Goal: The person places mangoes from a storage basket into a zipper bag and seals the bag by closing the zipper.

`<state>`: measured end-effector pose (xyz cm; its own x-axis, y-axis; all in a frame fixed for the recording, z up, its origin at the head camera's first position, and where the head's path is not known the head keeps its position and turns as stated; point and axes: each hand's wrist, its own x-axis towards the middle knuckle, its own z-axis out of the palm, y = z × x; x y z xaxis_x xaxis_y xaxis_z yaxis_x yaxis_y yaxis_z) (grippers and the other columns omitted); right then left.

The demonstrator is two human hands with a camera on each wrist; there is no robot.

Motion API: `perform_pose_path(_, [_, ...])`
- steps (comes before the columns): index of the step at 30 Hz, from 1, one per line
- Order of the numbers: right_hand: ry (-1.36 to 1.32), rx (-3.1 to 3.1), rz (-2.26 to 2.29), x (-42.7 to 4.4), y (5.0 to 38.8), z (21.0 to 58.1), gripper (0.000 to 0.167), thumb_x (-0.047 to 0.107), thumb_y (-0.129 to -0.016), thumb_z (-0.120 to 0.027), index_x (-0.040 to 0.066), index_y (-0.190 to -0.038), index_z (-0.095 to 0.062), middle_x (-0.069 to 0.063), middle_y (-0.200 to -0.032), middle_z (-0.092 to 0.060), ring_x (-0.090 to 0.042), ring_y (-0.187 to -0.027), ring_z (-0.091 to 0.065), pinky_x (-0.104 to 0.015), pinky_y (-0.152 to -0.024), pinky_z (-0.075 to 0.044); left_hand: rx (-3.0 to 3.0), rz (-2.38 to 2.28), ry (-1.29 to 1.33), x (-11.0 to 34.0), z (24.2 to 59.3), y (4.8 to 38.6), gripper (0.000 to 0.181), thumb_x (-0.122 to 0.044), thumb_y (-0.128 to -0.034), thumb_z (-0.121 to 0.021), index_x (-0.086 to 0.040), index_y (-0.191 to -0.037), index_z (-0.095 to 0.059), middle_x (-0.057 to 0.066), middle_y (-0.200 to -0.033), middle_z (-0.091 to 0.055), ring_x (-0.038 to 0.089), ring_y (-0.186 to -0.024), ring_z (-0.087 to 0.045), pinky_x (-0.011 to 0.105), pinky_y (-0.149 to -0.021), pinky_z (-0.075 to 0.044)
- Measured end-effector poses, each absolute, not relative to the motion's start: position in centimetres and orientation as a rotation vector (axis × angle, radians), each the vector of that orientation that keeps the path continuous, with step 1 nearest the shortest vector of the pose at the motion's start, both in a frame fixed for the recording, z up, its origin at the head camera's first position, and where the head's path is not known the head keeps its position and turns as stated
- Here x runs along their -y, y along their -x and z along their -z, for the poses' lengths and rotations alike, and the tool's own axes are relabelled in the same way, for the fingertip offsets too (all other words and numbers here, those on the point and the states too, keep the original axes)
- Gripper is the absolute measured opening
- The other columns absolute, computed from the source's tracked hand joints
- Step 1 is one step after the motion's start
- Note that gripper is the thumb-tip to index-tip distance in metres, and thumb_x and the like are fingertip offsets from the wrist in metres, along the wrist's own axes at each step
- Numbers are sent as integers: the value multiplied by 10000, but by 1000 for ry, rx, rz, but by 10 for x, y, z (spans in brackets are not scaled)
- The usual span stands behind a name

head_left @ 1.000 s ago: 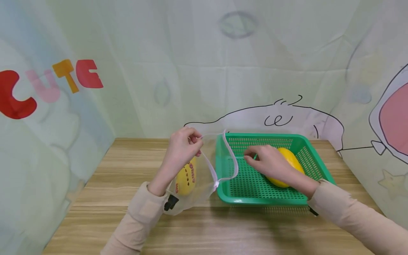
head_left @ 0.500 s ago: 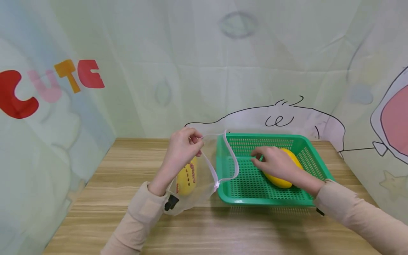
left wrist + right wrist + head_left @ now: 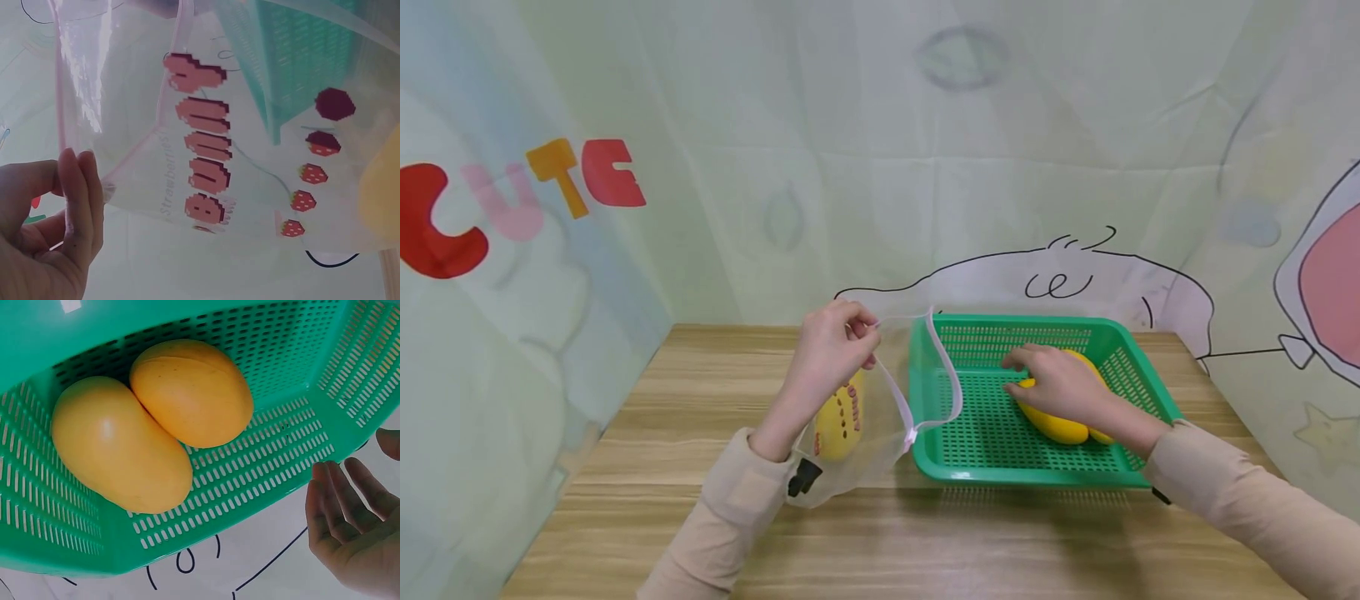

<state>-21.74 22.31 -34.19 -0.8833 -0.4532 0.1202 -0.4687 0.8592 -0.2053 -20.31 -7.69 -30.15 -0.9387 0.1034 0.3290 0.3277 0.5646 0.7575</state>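
My left hand pinches the rim of a clear zip bag, which hangs with its mouth spread toward the basket. Inside the bag is a yellow fruit; the left wrist view shows strawberry prints and pink lettering on the bag. My right hand is over the green basket, fingers slightly bent and apart, holding nothing. Two yellow fruits lie side by side in the basket, one against the other. In the right wrist view my right hand appears apart from both.
The wooden table extends left of the bag and in front of the basket. Behind it hangs a printed curtain with letters and line drawings.
My right hand has moved a little to the right over the basket, and more of the yellow fruits shows beneath it. My left hand and the bag have stayed nearly still.
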Motion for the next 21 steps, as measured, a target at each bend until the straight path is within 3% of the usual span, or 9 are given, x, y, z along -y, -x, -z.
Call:
perform_pose_path(14, [-723, 3000, -223, -231, 224, 346, 360, 243, -803, -730, 76, -1115, -664, -123, -1111, -675, -266, -903, -653, -412, -695, -570, 2558, 1337, 349, 76, 302, 203, 124, -63, -862, -585, -3, -916, -679, 91, -816, -578, 104, -535, -644, 250, -501, -537])
perform_pose_path(21, [-712, 3046, -118, -234, 227, 350, 437, 303, -787, -743, 98, -1161, -647, -141, -1175, -647, -331, -997, -635, -456, -742, -565, 2550, 1364, 344, 76, 303, 204, 102, -58, -860, -584, -18, -893, -672, 94, -821, -571, 115, -538, -642, 252, -506, -549])
